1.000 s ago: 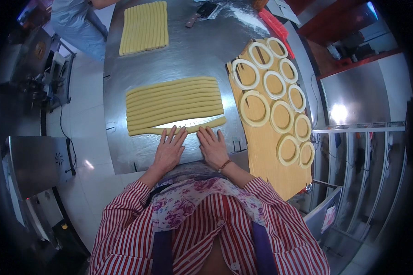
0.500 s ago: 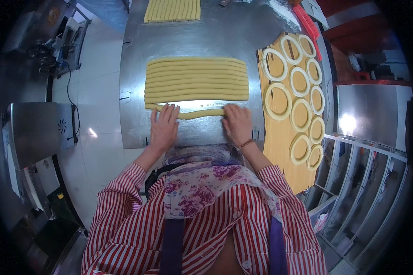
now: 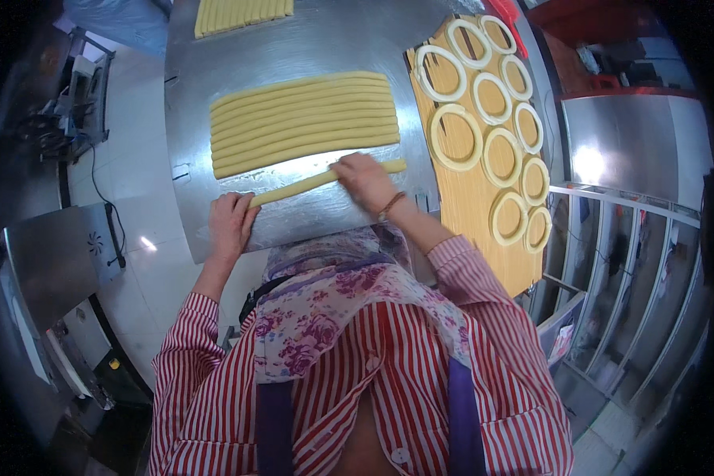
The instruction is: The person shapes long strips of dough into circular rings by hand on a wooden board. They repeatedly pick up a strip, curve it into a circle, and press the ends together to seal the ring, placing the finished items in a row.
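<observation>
A single yellow dough rope (image 3: 297,189) lies slantwise near the front of the steel table, its right end farther from me. My left hand (image 3: 232,224) is closed on the rope's left end. My right hand (image 3: 366,182) grips the rope right of its middle, fingers drawn together; a short piece of dough sticks out to the right of it. Just beyond lies a block of yellow dough ropes (image 3: 305,119), set side by side in rows. More dough ropes (image 3: 242,16) sit at the far left of the table.
On the right, a wooden board (image 3: 476,230) carries several pale dough rings (image 3: 455,136). A red brush (image 3: 506,16) lies beyond it. The steel table (image 3: 309,55) ends close to my apron. A metal rack (image 3: 611,262) stands right, and a steel box-shaped appliance (image 3: 55,250) left.
The view has shifted, so the table appears farther left and higher. My left hand now grips the rope's left end; my right hand has moved inward along it. The rope now slants.
</observation>
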`<state>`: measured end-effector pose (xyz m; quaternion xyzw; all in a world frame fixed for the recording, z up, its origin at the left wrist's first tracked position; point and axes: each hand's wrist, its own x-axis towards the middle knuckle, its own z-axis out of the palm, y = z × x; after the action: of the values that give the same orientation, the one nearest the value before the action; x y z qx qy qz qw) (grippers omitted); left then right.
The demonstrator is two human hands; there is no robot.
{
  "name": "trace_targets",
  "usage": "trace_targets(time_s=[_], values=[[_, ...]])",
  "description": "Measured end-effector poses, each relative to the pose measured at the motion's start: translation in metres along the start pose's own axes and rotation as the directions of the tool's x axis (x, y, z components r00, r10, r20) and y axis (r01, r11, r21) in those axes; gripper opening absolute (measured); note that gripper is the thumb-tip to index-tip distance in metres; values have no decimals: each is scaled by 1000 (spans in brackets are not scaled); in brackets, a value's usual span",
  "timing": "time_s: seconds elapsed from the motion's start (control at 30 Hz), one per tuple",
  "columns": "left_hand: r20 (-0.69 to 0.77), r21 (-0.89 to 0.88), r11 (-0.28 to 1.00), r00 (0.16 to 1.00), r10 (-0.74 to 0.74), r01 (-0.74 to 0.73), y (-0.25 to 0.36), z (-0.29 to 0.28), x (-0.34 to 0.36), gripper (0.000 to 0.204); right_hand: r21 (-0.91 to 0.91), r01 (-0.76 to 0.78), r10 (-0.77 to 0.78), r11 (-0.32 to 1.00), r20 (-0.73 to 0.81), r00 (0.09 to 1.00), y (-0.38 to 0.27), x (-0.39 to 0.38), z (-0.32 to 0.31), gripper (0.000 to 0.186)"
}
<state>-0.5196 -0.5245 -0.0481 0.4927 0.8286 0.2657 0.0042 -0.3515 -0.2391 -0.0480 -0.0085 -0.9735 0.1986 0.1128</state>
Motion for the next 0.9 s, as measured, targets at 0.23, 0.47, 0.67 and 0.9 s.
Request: trace_targets(time_s=[0.23,0.47,0.67,0.9], values=[[28,-13,1000,1000,-11,12,-8,6,-3,30,-20,-276,276,961,27,961,47,-57,-63,32],[-29,-139,984,993,111,-114,23,18,25,43,-16,-443,443,897,38,896,41,-73,-69,34],[60,-261,938,966,250,-227,114,79,86,45,9,-418,411,908,156,898,37,-75,-78,36],[-17,-210,938,961,277,-274,54,66,59,29,27,-535,526,845,144,838,15,-83,-75,40]])
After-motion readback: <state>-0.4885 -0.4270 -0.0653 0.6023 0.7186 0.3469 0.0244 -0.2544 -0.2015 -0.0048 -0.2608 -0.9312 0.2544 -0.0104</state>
